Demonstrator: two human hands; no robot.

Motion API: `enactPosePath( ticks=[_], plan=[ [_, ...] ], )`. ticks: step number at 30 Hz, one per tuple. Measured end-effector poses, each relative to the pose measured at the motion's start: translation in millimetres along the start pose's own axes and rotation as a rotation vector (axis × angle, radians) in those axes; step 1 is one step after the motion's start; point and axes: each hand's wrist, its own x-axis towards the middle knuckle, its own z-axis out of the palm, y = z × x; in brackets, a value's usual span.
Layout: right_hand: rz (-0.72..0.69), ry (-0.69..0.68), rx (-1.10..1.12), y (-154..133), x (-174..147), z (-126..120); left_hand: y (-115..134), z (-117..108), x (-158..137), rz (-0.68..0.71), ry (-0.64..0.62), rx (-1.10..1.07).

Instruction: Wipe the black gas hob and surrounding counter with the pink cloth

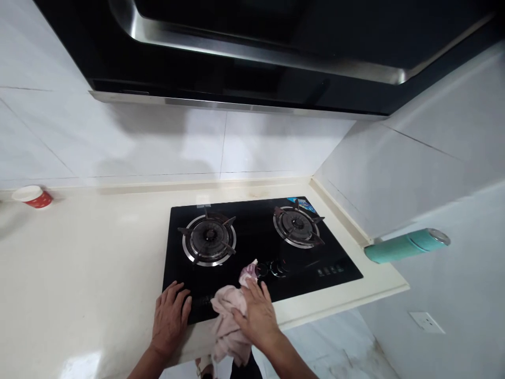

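Observation:
A pale pink cloth [231,321] lies bunched at the front edge of the black glass gas cooktop [252,226], partly hanging over the counter edge. My right hand [258,314] presses on the cloth and holds it, close to the two control knobs [272,268]. A corner of the cloth bunches up against the left knob. My left hand [171,316] rests on the cooktop's front left corner and the counter, fingers spread, holding nothing. The left burner [209,237] and the right burner [298,225] each carry a dark pan support.
A range hood [252,58] hangs low over the cooktop. A teal bottle [406,246] stands at the counter's right end by the wall. On the far left of the white counter [98,252] is a red and white paper cup [33,196]. A wall socket [426,322] is at lower right.

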Motion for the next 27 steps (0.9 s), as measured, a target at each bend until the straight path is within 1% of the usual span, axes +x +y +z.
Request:
enactPosePath(
  ticks=[2, 4, 7, 9, 12, 14, 16, 19, 22, 24, 27],
  plan=[
    [0.03, 0.034, -0.046, 28, -17, -8, 0, 0, 0, -0.006, -0.007, 0.002],
    [0.067, 0.036, -0.086, 54, -29, -15, 1, 0, 0, -0.014, -0.021, -0.003],
    [0.104, -0.033, -0.091, 78, -27, -26, 1, 0, 0, -0.033, -0.029, -0.014],
    [0.112, -0.114, -0.073, 82, -14, -33, 0, 1, 0, -0.036, -0.027, -0.017],
    [0.141, -0.228, -0.033, 78, 11, -42, -2, 3, 0, -0.026, -0.03, -0.011],
    [0.202, -0.289, 0.008, 73, 27, -46, -3, 4, 0, -0.023, -0.035, -0.003],
    [0.273, -0.314, 0.04, 70, 39, -46, -3, 3, 0, -0.02, -0.036, 0.007],
    [0.329, -0.253, 0.051, 68, 48, -40, -3, 2, 1, -0.01, -0.037, 0.015],
    [0.349, -0.122, 0.039, 66, 48, -29, -2, 1, 2, -0.01, -0.037, 0.021],
    [0.324, -0.012, 0.027, 63, 44, -23, -2, 1, 3, -0.009, -0.039, 0.022],
    [0.227, 0.162, 0.03, 60, 30, -18, -2, 1, 3, -0.009, -0.042, 0.02]
  ],
)
